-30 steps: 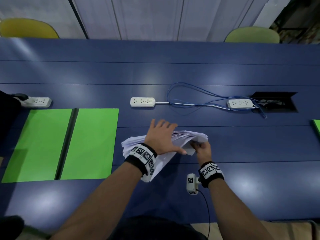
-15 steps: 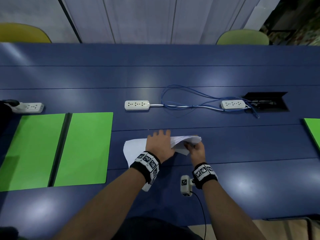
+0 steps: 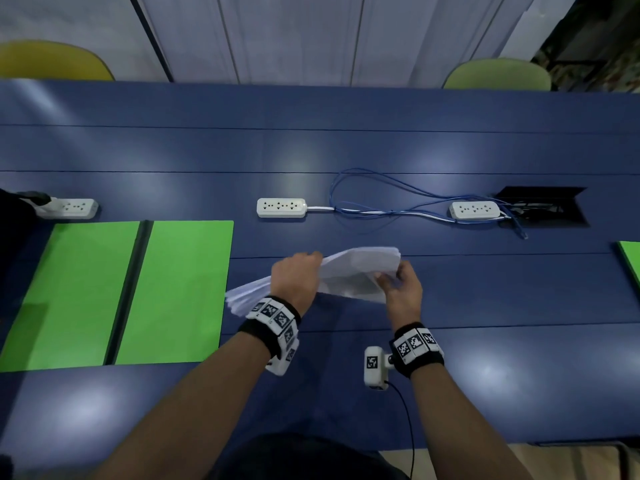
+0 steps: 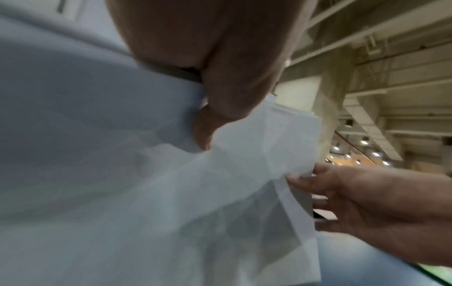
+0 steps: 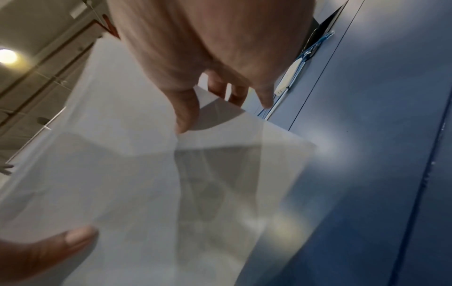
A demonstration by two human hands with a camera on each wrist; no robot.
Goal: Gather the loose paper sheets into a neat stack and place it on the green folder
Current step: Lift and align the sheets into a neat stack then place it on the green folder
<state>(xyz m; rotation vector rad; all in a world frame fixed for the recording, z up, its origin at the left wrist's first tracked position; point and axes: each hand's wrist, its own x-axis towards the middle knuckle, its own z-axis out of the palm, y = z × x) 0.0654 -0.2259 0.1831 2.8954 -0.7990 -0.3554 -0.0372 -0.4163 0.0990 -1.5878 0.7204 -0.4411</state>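
A loose bundle of white paper sheets is lifted off the blue table, tilted, its left end fanning down past my left wrist. My left hand grips the bundle's far edge, thumb under and fingers over, as the left wrist view shows. My right hand pinches the right end of the sheets; the right wrist view shows its thumb on the paper. The open green folder lies flat on the table to the left, apart from the sheets.
Three white power strips lie along the table's middle, the right pair joined by a tangle of blue cable. An open cable hatch is at the right. Another green folder's edge shows far right. Two chairs stand behind the table.
The sheets have gone from lying under my flat left hand to being raised off the table. My left hand now curls round their edge, and the right hand has lifted with them.
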